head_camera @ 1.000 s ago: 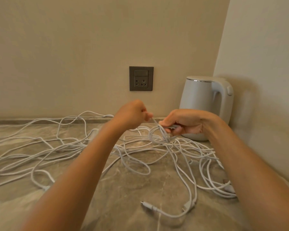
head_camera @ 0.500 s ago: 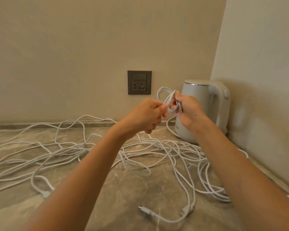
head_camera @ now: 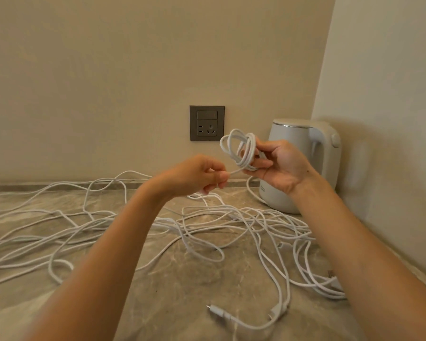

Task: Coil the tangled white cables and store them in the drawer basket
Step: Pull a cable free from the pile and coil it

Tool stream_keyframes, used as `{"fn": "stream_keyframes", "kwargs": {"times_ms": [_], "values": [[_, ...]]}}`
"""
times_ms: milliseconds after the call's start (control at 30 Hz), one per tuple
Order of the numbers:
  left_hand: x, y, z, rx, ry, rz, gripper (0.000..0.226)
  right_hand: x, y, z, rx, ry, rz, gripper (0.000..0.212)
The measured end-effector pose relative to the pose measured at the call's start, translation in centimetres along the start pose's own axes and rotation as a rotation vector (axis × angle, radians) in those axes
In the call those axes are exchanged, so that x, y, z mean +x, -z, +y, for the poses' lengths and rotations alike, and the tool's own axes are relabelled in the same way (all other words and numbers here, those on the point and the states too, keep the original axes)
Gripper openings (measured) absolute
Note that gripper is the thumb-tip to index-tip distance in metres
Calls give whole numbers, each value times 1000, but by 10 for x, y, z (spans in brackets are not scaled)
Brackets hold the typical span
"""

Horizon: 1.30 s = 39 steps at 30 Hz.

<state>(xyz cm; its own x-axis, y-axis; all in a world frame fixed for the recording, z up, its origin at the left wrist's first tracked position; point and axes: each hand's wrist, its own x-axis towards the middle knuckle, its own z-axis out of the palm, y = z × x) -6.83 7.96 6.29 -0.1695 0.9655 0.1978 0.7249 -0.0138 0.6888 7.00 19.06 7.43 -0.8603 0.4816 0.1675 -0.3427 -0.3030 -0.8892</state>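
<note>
Both hands were up off the countertop [head_camera: 177, 286], working the same white cable. Right hand [head_camera: 278, 166] was palm-up, fingers curled around a small coil [head_camera: 239, 148] of a few loops, thumb pressed across the bottom of it. Coil stood roughly upright, just in front of the wall socket [head_camera: 206, 123] and left of the kettle [head_camera: 303, 163] as seen from here.

Left hand [head_camera: 197, 174] was closed in a pinch on the strand [head_camera: 235, 171] running out of the coil's lower edge; thumb and forefinger on it, other fingers tucked under. Short stretch of strand between the two hands, fairly straight.

The rest of the white cables [head_camera: 207, 225] lay loose and tangled on the marble-look countertop, spread from the far left edge across to the kettle base. One line dropped from the right hand down beside the kettle into the tangle. A plug end [head_camera: 218, 312] lay near the front, another connector [head_camera: 333, 279] at the right by the forearm.

Kettle sat in the corner against the side wall.
</note>
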Motion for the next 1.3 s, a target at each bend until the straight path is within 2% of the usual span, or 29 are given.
{"fn": "stream_keyframes", "kwargs": {"times_ms": [67,167,300,433,567,733,933,1067,1200,1300], "values": [[-1,4,-7,55,43,3,29,-4,2,-3,-84,-32,-39,22],[-2,8,-13,80,103,37,28,-8,0,-5,-343,-135,-179,18],[0,7,-6,192,106,90,24,-2,-1,1,-636,-296,-311,18],[1,4,4,252,76,182,23,5,-2,11,-794,-367,-224,35],[4,0,9,248,38,356,23,9,-12,19,-887,-340,-37,36],[6,-6,18,181,-7,502,22,16,-16,26,-835,-169,241,27],[8,-21,20,99,-42,566,19,25,-9,33,-755,-38,403,24],[9,-20,15,16,-14,575,14,24,-9,33,-621,3,442,29],[10,-21,9,-84,23,580,12,23,-12,32,-443,1,425,22],[12,-25,4,-117,40,587,11,24,-12,35,-433,-12,412,24]]}}
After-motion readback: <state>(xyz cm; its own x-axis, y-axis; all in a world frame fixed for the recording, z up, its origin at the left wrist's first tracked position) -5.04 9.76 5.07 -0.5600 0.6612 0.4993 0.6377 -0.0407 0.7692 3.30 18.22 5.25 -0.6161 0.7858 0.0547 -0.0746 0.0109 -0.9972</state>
